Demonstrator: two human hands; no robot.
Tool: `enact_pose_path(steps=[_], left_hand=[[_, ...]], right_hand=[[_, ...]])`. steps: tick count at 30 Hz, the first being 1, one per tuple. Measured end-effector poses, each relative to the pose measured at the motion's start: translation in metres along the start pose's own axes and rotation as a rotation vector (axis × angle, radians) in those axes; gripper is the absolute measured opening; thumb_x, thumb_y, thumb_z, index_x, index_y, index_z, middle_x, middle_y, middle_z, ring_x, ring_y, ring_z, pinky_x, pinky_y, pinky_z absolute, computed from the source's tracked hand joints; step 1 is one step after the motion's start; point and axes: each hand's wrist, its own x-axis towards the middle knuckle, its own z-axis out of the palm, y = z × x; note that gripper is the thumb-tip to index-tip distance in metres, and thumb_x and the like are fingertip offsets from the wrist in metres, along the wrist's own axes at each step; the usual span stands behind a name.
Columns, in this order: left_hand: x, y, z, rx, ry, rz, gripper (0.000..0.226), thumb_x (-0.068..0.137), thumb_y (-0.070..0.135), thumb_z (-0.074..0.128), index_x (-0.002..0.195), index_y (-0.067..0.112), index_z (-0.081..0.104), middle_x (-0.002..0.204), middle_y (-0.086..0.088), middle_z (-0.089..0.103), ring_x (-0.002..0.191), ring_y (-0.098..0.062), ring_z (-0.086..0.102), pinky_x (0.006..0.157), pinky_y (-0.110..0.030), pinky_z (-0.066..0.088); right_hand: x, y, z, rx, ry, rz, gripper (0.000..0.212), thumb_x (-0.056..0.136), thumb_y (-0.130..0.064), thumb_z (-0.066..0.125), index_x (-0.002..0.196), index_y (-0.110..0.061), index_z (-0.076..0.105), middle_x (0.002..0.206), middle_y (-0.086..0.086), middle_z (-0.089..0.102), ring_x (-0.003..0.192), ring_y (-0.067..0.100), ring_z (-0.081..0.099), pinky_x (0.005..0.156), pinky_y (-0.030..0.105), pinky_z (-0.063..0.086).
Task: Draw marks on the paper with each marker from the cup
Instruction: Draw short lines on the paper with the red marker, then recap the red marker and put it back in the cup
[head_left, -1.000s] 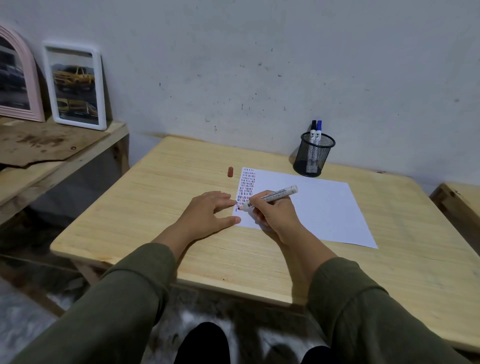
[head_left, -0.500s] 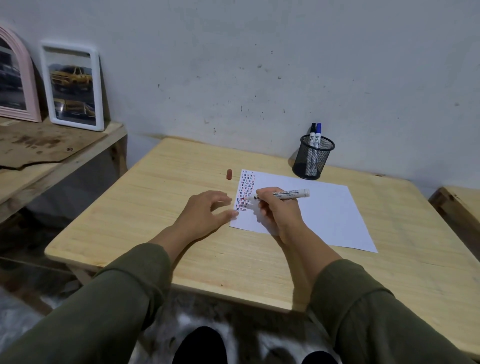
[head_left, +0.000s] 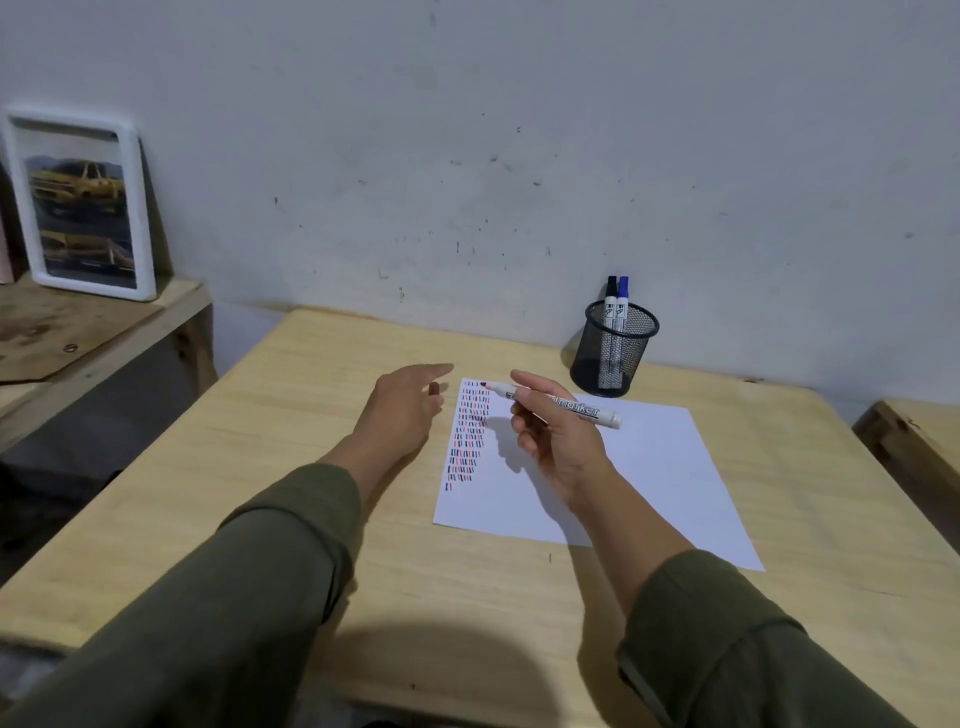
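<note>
I count 3 markers: 1 uncapped in my right hand (head_left: 558, 441), 2 standing capped in the mesh cup (head_left: 614, 349), a black-capped marker (head_left: 610, 306) and a blue-capped marker (head_left: 622, 307) side by side, tops sticking above the rim. 1 sheet of paper (head_left: 639, 478) on the wooden table (head_left: 260, 467), w/ rows of short red, blue and black marks (head_left: 470, 431) filling a narrow strip down its left edge. 1 small red cap (head_left: 434, 388) lies on the table just left of the paper's top corner, partly hidden behind my left fingers.

Both arms, in green sleeves, reach fwd over the table. Right hand is raised over the paper, casting a shadow on it, fingers curled round the red marker (head_left: 553, 404) at mid-barrel; marker lies approx. level, tip pointing left over the top of the marks, tail end pointing right toward the cup. Can't tell if the tip touches the sheet. Left hand (head_left: 402, 410) is relaxed and holds nothing, index finger stretched fwd, fingertips right by the red cap; can't tell whether they touch it.

The cup sits at the back of the table near the wall, beyond the paper's far edge. 1 white-framed picture (head_left: 83, 205) of a yellow car leans on the wall atop a side shelf (head_left: 93, 332) at left.
</note>
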Motion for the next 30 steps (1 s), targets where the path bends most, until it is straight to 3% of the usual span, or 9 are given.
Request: enact_pose_path(steps=[2,4,9,13,18,27,30], left_hand=[[0.005,-0.006,0.005,0.026,-0.006,-0.010,0.037,0.090,0.003,0.051,0.123,0.017,0.060,0.127,-0.006,0.061,0.108,-0.010,0.058,0.085,0.000,0.035],[0.009,-0.011,0.008,0.048,0.013,-0.020,0.031,0.090,0.005,0.051,0.118,0.014,0.063,0.117,-0.007,0.067,0.110,-0.018,0.061,0.092,-0.016,0.038],[0.007,0.006,0.007,-0.266,0.114,-0.098,0.022,0.089,0.006,0.055,0.107,0.011,0.067,0.096,-0.006,0.069,0.078,-0.003,0.062,0.068,0.000,0.043],[0.002,0.030,0.007,-0.625,0.136,-0.178,0.018,0.090,0.008,0.055,0.105,0.012,0.063,0.091,-0.003,0.068,0.082,-0.006,0.062,0.058,-0.005,0.048],[-0.004,0.048,0.010,-0.883,0.071,-0.244,0.011,0.090,0.007,0.055,0.095,0.015,0.062,0.088,-0.002,0.071,0.092,-0.017,0.067,0.080,-0.029,0.053],[-0.019,0.080,0.013,-0.956,-0.052,-0.193,0.012,0.091,0.009,0.055,0.100,0.007,0.062,0.082,-0.001,0.069,0.073,-0.002,0.065,0.069,-0.010,0.053],[-0.023,0.089,0.011,-0.965,-0.079,-0.189,0.006,0.090,0.011,0.057,0.092,0.009,0.063,0.082,-0.001,0.069,0.073,-0.004,0.064,0.066,-0.009,0.054]], right_hand=[[0.002,0.000,-0.002,0.006,-0.003,0.004,0.019,0.089,-0.001,0.056,0.095,-0.012,0.069,0.060,0.003,0.056,0.052,0.009,0.048,0.040,0.015,0.032],[0.004,0.000,-0.004,0.006,-0.002,0.007,0.019,0.089,0.000,0.055,0.094,-0.012,0.069,0.059,0.002,0.056,0.051,0.009,0.048,0.039,0.015,0.031],[0.006,-0.003,-0.003,0.009,0.017,0.012,0.011,0.090,-0.010,0.057,0.092,-0.010,0.068,0.061,0.002,0.054,0.048,0.007,0.048,0.039,0.014,0.031],[0.007,-0.011,-0.002,0.010,0.045,0.008,0.012,0.091,-0.017,0.057,0.090,-0.011,0.067,0.063,0.003,0.052,0.049,0.008,0.046,0.040,0.015,0.032],[0.001,-0.023,-0.003,-0.005,0.060,-0.045,0.011,0.091,-0.014,0.057,0.091,-0.010,0.067,0.063,0.004,0.053,0.049,0.007,0.048,0.041,0.014,0.034],[-0.015,-0.039,-0.007,-0.029,0.054,-0.087,0.012,0.091,-0.014,0.057,0.088,-0.012,0.068,0.063,0.002,0.053,0.051,0.007,0.048,0.042,0.015,0.035],[-0.021,-0.045,-0.010,-0.045,0.050,-0.104,0.012,0.091,-0.014,0.056,0.089,-0.011,0.067,0.063,0.002,0.053,0.051,0.008,0.049,0.042,0.016,0.036]])
